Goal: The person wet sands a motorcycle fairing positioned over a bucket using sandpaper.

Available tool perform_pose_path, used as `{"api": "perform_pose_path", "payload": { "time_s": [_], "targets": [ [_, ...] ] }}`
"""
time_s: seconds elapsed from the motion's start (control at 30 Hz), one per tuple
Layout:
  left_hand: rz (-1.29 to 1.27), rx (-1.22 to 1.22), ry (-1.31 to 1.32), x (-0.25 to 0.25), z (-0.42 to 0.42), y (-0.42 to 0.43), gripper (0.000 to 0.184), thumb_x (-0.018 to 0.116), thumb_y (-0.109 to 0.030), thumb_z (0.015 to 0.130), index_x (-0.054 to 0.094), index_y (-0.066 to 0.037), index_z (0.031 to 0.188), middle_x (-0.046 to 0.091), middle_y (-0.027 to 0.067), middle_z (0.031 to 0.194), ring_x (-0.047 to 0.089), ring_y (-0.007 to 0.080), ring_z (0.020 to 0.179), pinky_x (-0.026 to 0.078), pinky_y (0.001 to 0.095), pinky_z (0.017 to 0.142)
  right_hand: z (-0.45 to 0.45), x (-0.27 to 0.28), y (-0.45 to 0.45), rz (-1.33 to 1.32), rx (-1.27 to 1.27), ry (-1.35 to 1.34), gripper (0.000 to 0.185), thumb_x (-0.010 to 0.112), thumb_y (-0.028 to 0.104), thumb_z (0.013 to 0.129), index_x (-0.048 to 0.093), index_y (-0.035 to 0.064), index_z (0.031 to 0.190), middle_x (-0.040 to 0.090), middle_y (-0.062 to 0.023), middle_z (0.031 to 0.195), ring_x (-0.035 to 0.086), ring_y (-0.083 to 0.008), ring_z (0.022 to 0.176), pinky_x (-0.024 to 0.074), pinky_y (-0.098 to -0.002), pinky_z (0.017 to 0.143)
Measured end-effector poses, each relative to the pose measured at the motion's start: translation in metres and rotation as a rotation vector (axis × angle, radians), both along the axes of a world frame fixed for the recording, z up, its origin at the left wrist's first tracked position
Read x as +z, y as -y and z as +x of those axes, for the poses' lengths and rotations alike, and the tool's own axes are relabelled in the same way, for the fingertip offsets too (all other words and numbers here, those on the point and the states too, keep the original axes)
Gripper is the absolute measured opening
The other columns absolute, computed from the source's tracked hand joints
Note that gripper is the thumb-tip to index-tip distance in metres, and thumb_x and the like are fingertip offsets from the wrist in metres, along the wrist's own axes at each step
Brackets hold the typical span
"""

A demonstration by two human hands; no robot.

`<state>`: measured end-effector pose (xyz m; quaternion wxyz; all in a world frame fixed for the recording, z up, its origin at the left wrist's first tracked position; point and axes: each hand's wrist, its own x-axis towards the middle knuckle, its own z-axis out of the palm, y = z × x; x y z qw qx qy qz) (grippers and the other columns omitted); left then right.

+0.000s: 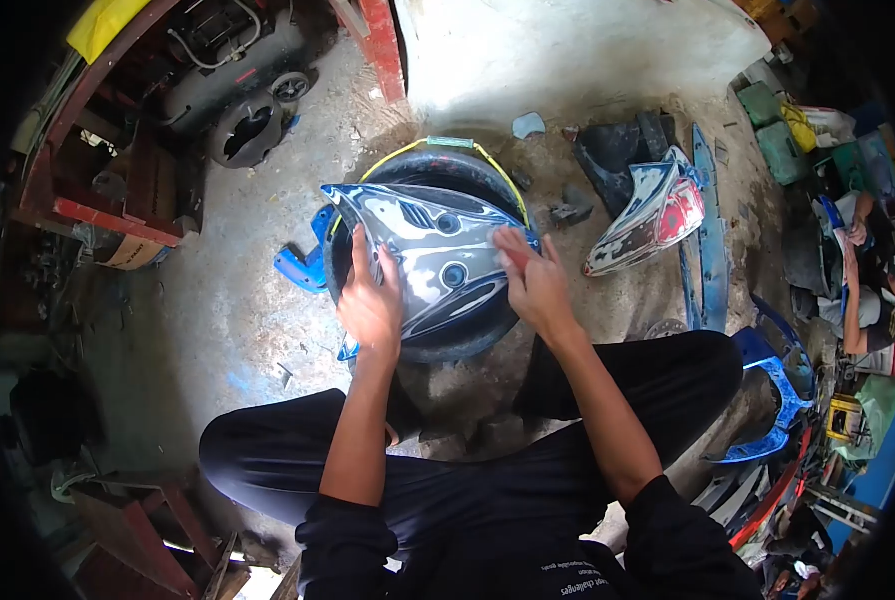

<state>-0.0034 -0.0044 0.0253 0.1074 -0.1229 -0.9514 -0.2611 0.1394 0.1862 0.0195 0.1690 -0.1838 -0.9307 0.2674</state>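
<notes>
A glossy panel with blue edges and grey and white sanded patches (423,262) lies across a round black tub (458,352) with a yellow handle. My left hand (371,300) grips the panel's left side, with the thumb and a finger raised along it. At the panel's right side, my right hand (538,285) presses a small reddish pad (515,252) on the surface, its fingers bent around it. Two round holes show in the panel between my hands.
Right of the tub lie a red and white panel (658,215), a black piece (618,155) and a long blue strip (711,240). A blue part (303,265) sits left of it. Another person's arms (854,270) show at far right. A blue frame (783,400) lies lower right.
</notes>
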Motion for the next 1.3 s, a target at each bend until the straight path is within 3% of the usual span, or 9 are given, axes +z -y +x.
{"api": "perform_pose_path", "payload": {
  "time_s": [0.07,0.13,0.27,0.6,0.67,0.73,0.93,1.0,1.3],
  "targets": [
    [0.01,0.003,-0.002,0.001,-0.002,-0.004,0.044,0.061,-0.035,0.1,0.059,-0.025,0.143,0.072,0.0241,0.077,0.071,0.0451,0.071,0.057,0.0537,0.063,-0.014,0.019,-0.015,-0.037,-0.13,0.817,0.04,0.049,0.024,0.106,0.063,0.0083,0.139,0.06,-0.0165,0.144,0.055,-0.034,0.135,0.0313,-0.0538,0.119],
    [0.029,-0.017,-0.051,-0.003,-0.002,0.0,0.044,0.061,-0.036,0.1,0.059,-0.025,0.143,0.072,0.0241,0.078,0.071,0.0452,0.071,0.057,0.0535,0.062,0.0,-0.031,-0.022,-0.056,-0.332,0.072,0.04,0.05,0.025,0.105,0.063,0.0094,0.139,0.061,-0.015,0.143,0.057,-0.0329,0.133,0.0301,-0.0534,0.12],
    [-0.024,-0.004,-0.07,-0.003,-0.002,-0.002,0.047,0.062,-0.038,0.098,0.058,-0.025,0.144,0.074,0.0201,0.08,0.071,0.0413,0.065,0.057,0.0516,0.057,0.005,-0.015,-0.009,0.049,-0.077,-0.033,0.04,0.051,0.022,0.105,0.062,0.0099,0.141,0.062,-0.0171,0.14,0.061,-0.0347,0.128,0.0292,-0.0533,0.121],
    [-0.037,-0.011,-0.075,-0.004,-0.002,0.003,0.046,0.062,-0.036,0.098,0.059,-0.023,0.143,0.075,0.0187,0.082,0.071,0.0409,0.065,0.057,0.0515,0.056,-0.003,-0.014,-0.013,0.074,-0.287,-0.047,0.036,0.051,0.022,0.105,0.065,0.0065,0.134,0.068,-0.0177,0.131,0.067,-0.0372,0.116,0.0302,-0.0537,0.119],
    [-0.027,-0.004,-0.038,-0.004,-0.002,-0.001,0.047,0.063,-0.036,0.098,0.059,-0.024,0.144,0.074,0.0199,0.081,0.072,0.0411,0.066,0.057,0.0513,0.057,0.004,-0.004,-0.018,-0.061,-0.206,0.539,0.036,0.05,0.022,0.105,0.066,0.0093,0.135,0.067,-0.0176,0.133,0.066,-0.0354,0.118,0.0298,-0.0546,0.119],
    [-0.027,-0.003,-0.035,-0.003,-0.002,-0.003,0.047,0.063,-0.036,0.098,0.059,-0.024,0.144,0.074,0.0207,0.081,0.072,0.0414,0.067,0.057,0.0511,0.058,0.0,-0.003,0.0,0.036,-0.135,-0.033,0.034,0.051,0.022,0.104,0.067,0.011,0.132,0.067,-0.0166,0.132,0.065,-0.0353,0.119,0.0306,-0.0543,0.119],
    [-0.031,0.002,-0.007,-0.002,-0.002,-0.002,0.047,0.062,-0.037,0.099,0.059,-0.025,0.143,0.074,0.0214,0.082,0.072,0.0425,0.069,0.058,0.052,0.059,0.001,-0.003,0.002,0.03,0.027,-0.102,0.034,0.051,0.023,0.104,0.066,0.0111,0.133,0.067,-0.0142,0.135,0.063,-0.0343,0.122,0.0288,-0.0537,0.12],
    [-0.009,0.006,-0.049,-0.002,-0.003,-0.005,0.046,0.062,-0.037,0.099,0.059,-0.025,0.143,0.074,0.0216,0.082,0.072,0.0428,0.069,0.058,0.0525,0.06,-0.006,0.002,-0.011,-0.085,-0.391,0.339,0.037,0.052,0.022,0.104,0.064,0.0117,0.137,0.066,-0.0147,0.136,0.062,-0.0331,0.125,0.0297,-0.054,0.119],
    [-0.037,0.002,-0.053,-0.003,-0.002,0.0,0.047,0.063,-0.036,0.098,0.058,-0.023,0.143,0.074,0.0198,0.081,0.071,0.0414,0.066,0.057,0.0514,0.057,-0.011,-0.009,0.004,0.047,-0.288,0.011,0.04,0.05,0.024,0.105,0.063,0.0103,0.141,0.062,-0.0119,0.143,0.054,-0.0279,0.138,0.0231,-0.0555,0.123]
  ]
}}
